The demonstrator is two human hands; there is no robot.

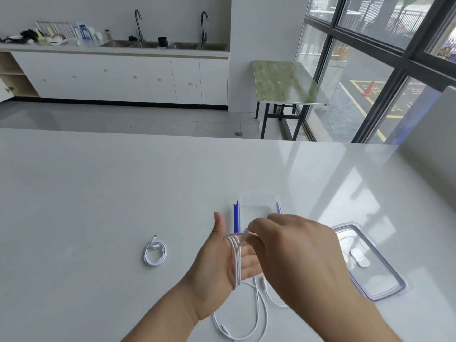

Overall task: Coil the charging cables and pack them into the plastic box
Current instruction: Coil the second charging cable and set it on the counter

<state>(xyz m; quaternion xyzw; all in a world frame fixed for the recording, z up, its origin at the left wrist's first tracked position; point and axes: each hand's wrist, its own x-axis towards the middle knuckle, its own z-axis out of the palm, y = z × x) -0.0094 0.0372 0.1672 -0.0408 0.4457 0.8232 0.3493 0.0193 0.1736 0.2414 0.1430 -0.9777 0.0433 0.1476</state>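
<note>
- The step in hand looks like coiling: a white charging cable [236, 257] is wrapped in several loops around the palm of the left hand [222, 265], which is held flat and open with the thumb pointing up, acting as a former for the coil.
- The right hand [293, 250] is closed in a pinch on a strand of that same cable near the top of the loops, just above the left palm.
- The unwound remainder of the cable [256, 314] trails down from the hands and lies in loose curves on the white worktop [98, 193], with a plug end visible near the bottom edge of the view.
- A second cable, the finished coil [155, 253], lies on the worktop to the left, well apart from the hands and not yet packed.
- The clear plastic box [259, 206] with blue clips stands just beyond the hands; it appears to hold no cable, though the hands hide its near part.
- Its lid [375, 270] lies flat on the worktop to the right of the box.
- By my reading the task is roughly mid-way: one cable coiled, one partly wound, nothing boxed.
- The next move calls for carrying the pinched strand round the left palm again while keeping the loops from slipping off, until the slack is taken up.
</note>
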